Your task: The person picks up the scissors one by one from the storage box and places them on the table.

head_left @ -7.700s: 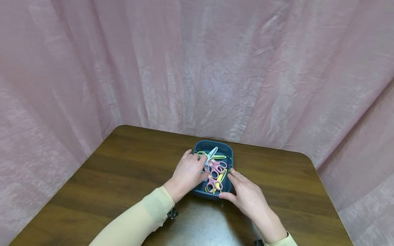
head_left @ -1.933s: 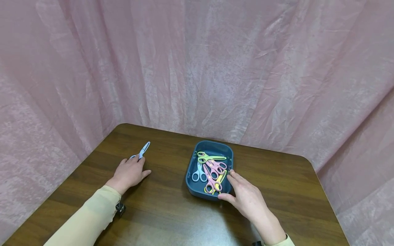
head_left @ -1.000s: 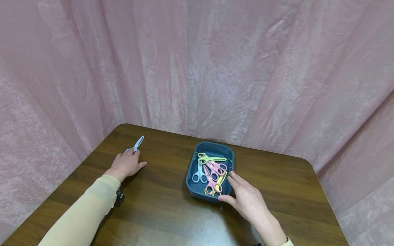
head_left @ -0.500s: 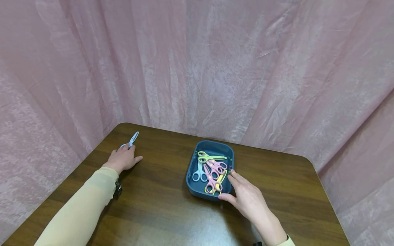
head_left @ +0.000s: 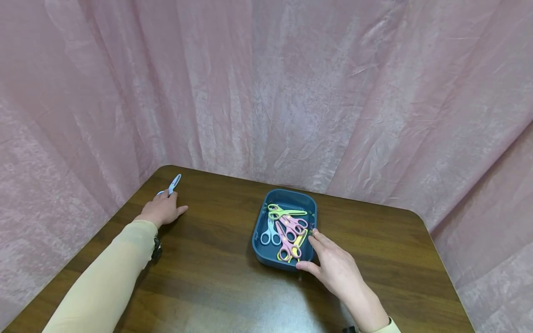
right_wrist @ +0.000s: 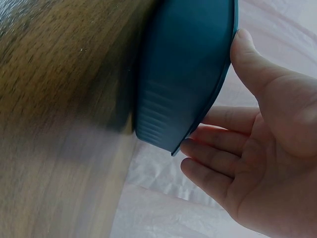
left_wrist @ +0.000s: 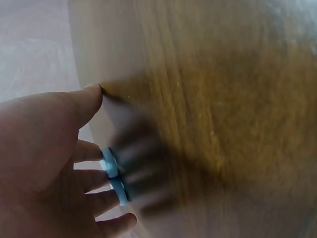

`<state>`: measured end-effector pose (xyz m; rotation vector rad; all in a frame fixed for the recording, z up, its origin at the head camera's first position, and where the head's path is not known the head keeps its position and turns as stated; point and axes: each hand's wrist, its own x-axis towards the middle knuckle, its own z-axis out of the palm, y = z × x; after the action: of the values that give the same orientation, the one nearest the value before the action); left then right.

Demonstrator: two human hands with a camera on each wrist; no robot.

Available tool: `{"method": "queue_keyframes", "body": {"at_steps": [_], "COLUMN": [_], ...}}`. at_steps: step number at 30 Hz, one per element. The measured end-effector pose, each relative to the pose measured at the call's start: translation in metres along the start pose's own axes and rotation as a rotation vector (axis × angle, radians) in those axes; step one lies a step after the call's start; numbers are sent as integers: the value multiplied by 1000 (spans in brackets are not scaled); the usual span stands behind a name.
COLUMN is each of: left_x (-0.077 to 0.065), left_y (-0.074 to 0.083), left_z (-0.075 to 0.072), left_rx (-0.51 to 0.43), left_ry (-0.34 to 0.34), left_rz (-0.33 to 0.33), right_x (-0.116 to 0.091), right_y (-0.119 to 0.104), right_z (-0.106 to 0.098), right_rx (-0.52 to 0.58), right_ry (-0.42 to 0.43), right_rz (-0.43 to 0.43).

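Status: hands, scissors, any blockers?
Left hand on blue scissors, far-left table corner. Right hand touching bin, right side. Other scissors overlapping inside. Nothing seen blocking either hand.

light-blue scissors (head_left: pixel 173 186) | far left on table (head_left: pixel 212 240) | dark-blue tray (right_wrist: pixel 178 74) | upright, open-topped

Right grip (head_left: pixel 334 267) flanks the bin (head_left: pixel 290 197), open from above.

Loose blue scissors (head_left: pixel 175 182), left of box (head_left: pixel 289 197): handles partly hidden by left fingers (left_wrist: pixel 91 180). In box: yellow scissors (head_left: pixel 301 238) partly under pink pair (head_left: pixel 288 243); smaller blue pair (head_left: pixel 270 226), tips hidden beneath green pair (head_left: pixel 283 213). Right wrist view: box cut by upper edge. Bench (head_left: pixel 208 263) nearside of box cut off, head view.
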<state>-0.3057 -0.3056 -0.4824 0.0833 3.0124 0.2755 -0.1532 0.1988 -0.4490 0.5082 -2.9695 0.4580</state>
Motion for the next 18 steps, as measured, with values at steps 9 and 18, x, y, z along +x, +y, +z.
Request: {"method": "queue_keyframes", "body": {"at_steps": [9, 18], "left_x": [5, 13], "left_y": [-9, -23], "left_z": [-3, 1], "left_rx": [-27, -34], "left_ry": [-14, -26], "left_rz": [-32, -68], "right_x": [0, 1], "right_y": [0, 0], "right_z": [1, 1], "right_rx": [7, 5], "right_ry": [-9, -3], "right_rz": [12, 7]}}
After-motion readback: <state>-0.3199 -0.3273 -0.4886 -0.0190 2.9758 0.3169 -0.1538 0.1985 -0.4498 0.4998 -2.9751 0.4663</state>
